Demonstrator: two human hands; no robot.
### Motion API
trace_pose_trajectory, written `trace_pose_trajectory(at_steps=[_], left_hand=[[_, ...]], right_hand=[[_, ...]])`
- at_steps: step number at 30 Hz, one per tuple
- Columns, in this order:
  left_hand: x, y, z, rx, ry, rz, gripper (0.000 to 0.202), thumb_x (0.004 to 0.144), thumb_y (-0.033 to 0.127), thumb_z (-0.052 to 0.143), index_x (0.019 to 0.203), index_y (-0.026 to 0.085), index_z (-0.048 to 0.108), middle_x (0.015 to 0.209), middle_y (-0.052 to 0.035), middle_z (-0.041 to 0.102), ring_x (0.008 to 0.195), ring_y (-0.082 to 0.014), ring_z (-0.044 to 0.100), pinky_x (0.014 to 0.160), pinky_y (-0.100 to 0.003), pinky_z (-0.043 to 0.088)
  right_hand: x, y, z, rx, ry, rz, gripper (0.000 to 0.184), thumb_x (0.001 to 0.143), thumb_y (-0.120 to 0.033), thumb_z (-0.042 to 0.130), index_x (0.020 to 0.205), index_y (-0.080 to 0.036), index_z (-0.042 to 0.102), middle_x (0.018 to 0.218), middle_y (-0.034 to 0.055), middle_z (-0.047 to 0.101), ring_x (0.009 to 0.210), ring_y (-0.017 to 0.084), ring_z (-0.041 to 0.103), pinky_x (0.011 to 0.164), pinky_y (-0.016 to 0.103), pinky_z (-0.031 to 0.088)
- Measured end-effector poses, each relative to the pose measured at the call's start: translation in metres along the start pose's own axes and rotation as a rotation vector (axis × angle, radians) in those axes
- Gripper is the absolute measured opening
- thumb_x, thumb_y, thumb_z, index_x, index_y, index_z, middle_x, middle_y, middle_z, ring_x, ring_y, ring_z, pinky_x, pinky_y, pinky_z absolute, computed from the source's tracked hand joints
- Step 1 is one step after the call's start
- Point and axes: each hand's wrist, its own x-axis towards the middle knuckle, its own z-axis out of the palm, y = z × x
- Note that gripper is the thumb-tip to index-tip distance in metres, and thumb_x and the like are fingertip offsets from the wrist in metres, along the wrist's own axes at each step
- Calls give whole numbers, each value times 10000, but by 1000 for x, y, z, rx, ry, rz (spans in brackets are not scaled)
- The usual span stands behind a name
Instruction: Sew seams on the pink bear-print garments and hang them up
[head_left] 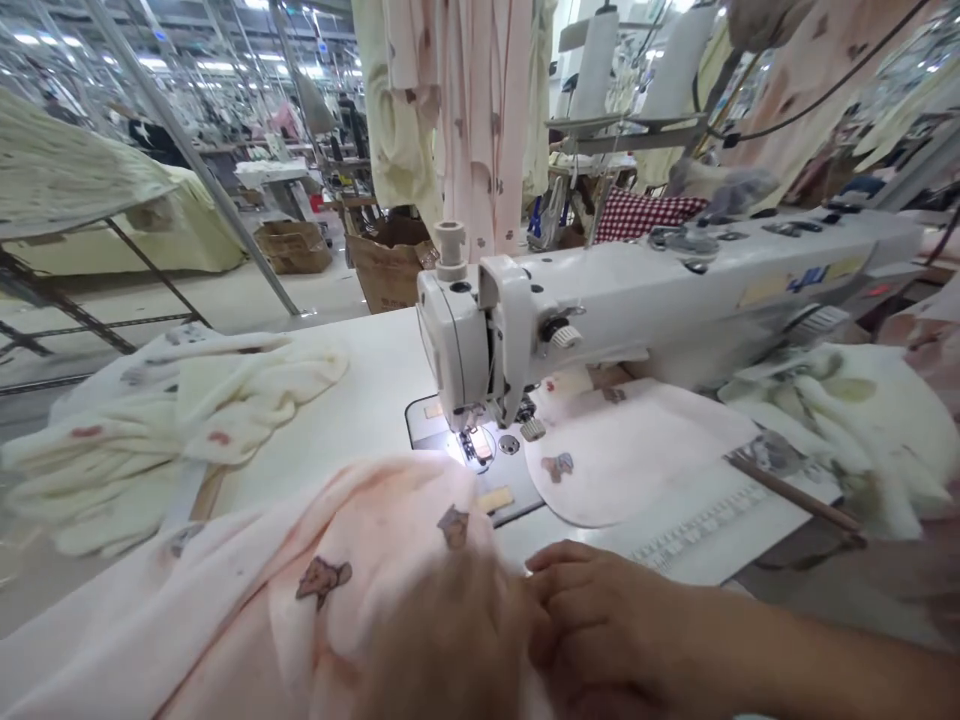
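Observation:
Pink fleece fabric [360,520] printed with small brown bears spreads over the front of the sewing table, its far edge close to the needle area [476,445] of a white sewing machine [622,300]. My left hand [442,640] is smeared by motion on top of this fabric, so its fingers cannot be made out. Beside it, my right hand [607,620] has its fingers curled closed at the fabric's right edge. A pale pink rounded piece [637,450] with a bear print lies right of the needle, under the machine arm.
Cream fleece [247,400] lies heaped on the table's left side. More cream cloth [862,420] is bunched at the right, near a ruler strip [690,540] and scissors-like tool [795,490]. Thread cones [596,65] and hanging garments [480,120] stand behind; a cardboard box [390,265] sits on the floor.

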Motion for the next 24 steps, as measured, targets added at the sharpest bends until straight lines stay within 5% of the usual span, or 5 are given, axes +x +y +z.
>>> trace_pose_trajectory(at_steps=[5, 9, 13, 18, 24], left_hand=[[23, -41, -13, 79, -345, -176, 224, 831, 125, 379, 827, 186, 594, 767, -63, 589, 631, -215, 574, 548, -343, 456], [2, -35, -27, -175, -95, -140, 133, 743, 90, 406, 695, 205, 454, 1028, -78, 563, 919, -232, 554, 711, -372, 454], [-11, -35, -50, -245, 66, 2, 181, 699, 57, 398, 728, 236, 397, 962, 0, 624, 1014, -212, 547, 920, -445, 366], [-6, -35, -66, -239, -76, -55, 385, 717, 119, 373, 1044, 287, 488, 849, 31, 652, 732, -157, 624, 650, -293, 483], [2, -18, -74, -525, -258, -133, 59, 777, 272, 552, 788, 291, 607, 667, 64, 639, 599, -118, 597, 540, -206, 452]], right_hand=[[-15, -15, 0, 4, 152, 247, 222, 926, -305, 449, 832, -173, 600, 749, 24, 612, 776, 142, 550, 736, 296, 385], [-5, -11, 8, -209, 256, 596, 448, 641, -593, 718, 727, -167, 609, 665, -13, 542, 701, 155, 493, 658, 290, 310], [5, -15, 14, 22, 209, 486, 344, 671, -466, 755, 638, -152, 620, 644, -38, 508, 668, 102, 494, 625, 233, 327], [2, -31, 9, 388, 228, 417, 167, 807, -303, 654, 884, -160, 689, 729, -14, 571, 660, 88, 518, 594, 186, 393], [-1, -41, 15, 884, 195, 390, 832, 742, -135, 627, 1437, -300, 201, 1085, 25, 614, 832, 121, 588, 725, 238, 489]])
